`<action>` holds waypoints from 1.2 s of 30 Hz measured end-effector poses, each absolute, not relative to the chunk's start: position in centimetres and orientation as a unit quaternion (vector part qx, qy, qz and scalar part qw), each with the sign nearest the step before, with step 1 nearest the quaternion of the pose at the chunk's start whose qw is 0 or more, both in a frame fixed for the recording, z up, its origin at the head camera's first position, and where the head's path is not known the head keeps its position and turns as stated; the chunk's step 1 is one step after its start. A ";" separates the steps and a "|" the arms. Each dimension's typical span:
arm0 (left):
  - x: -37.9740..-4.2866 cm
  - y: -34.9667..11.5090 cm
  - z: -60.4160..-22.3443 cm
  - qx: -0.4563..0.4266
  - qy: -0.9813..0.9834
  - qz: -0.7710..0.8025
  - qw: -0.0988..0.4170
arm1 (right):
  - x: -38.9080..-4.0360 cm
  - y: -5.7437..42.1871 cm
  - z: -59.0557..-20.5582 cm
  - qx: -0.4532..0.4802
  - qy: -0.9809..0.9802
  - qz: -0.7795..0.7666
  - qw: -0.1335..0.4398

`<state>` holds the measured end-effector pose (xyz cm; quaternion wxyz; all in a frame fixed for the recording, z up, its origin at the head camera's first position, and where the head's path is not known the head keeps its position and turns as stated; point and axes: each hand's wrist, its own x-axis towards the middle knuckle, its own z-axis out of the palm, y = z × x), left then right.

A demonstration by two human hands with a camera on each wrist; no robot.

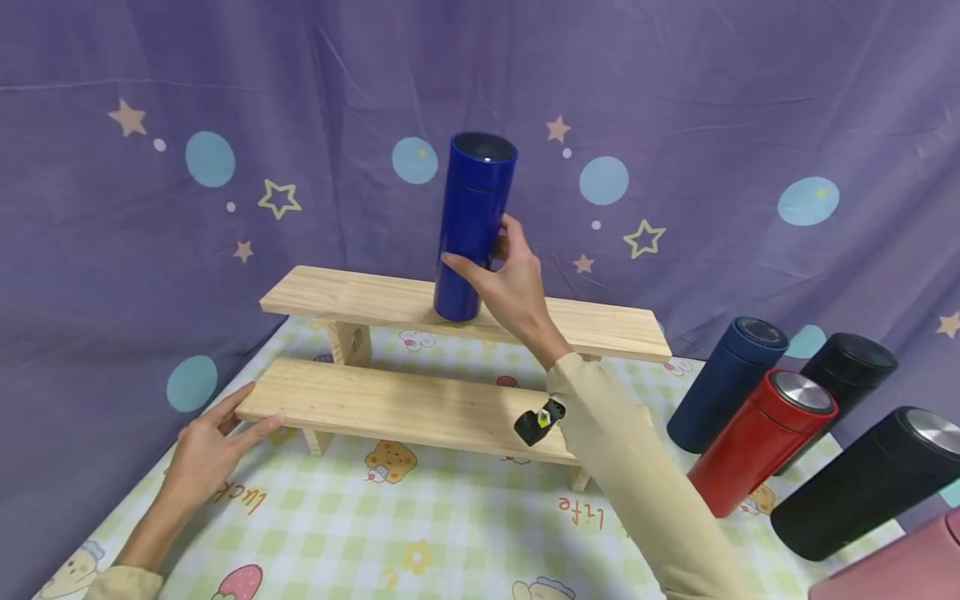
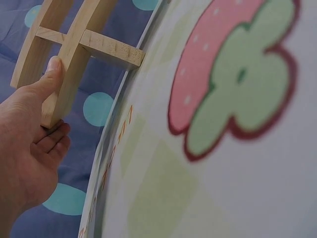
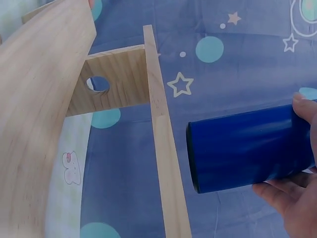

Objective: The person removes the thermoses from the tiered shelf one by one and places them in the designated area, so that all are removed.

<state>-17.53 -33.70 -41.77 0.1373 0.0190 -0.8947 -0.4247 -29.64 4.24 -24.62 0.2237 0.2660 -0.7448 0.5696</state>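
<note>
A glossy blue vacuum flask (image 1: 476,208) with a dark top stands nearly upright in my right hand (image 1: 517,283), thumb on one side and fingers round the other. In the right wrist view, a narrow gap shows between the flask's base and the upper board (image 3: 166,148) of a two-step wooden shelf. My left hand (image 1: 206,446) grips the left end of the lower board (image 1: 390,404). The left wrist view shows that thumb (image 2: 53,69) on one face of the board and fingers (image 2: 54,141) curled at its end.
To the right on the checked tablecloth (image 1: 360,533) stand several more flasks: a dark blue one (image 1: 727,383), a red one (image 1: 765,442), two black ones and a pink one (image 1: 900,567) at the corner. A purple curtain (image 1: 300,108) hangs behind the shelf.
</note>
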 end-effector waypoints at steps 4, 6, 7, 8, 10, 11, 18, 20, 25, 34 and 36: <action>-17.5 -33.6 -41.8 0.019 -0.893 -0.427 0.139 | -30.1 3.3 -24.4 0.257 -0.752 0.572 0.205; -17.4 -33.6 -41.7 0.019 -0.893 -0.428 0.139 | -30.3 2.9 -24.4 0.252 -0.755 0.571 0.200; -17.4 -33.6 -41.7 0.019 -0.894 -0.427 0.138 | -30.4 2.8 -24.4 0.248 -0.756 0.572 0.198; -17.4 -33.6 -41.7 0.019 -0.894 -0.426 0.138 | -30.5 2.7 -24.5 0.245 -0.757 0.572 0.197; -17.4 -33.6 -41.7 0.019 -0.895 -0.425 0.137 | -30.6 2.5 -24.6 0.240 -0.761 0.570 0.194; -17.4 -33.6 -41.7 0.020 -0.895 -0.425 0.138 | -30.7 2.4 -24.6 0.238 -0.763 0.569 0.192; -17.5 -33.6 -41.7 0.024 -0.893 -0.428 0.137 | -31.1 1.8 -24.7 0.226 -0.785 0.549 0.176; -17.5 -33.6 -41.7 0.025 -0.894 -0.427 0.137 | -31.2 1.7 -24.7 0.220 -0.793 0.539 0.177; -17.5 -33.6 -41.8 0.024 -0.894 -0.428 0.135 | -31.5 1.4 -25.0 0.210 -0.808 0.522 0.175; -17.7 -33.6 -41.8 0.028 -0.894 -0.428 0.128 | -31.5 1.7 -25.5 0.215 -0.828 0.492 0.162; -17.7 -33.6 -41.9 0.032 -0.896 -0.426 0.122 | -31.2 2.1 -25.7 0.219 -0.844 0.465 0.153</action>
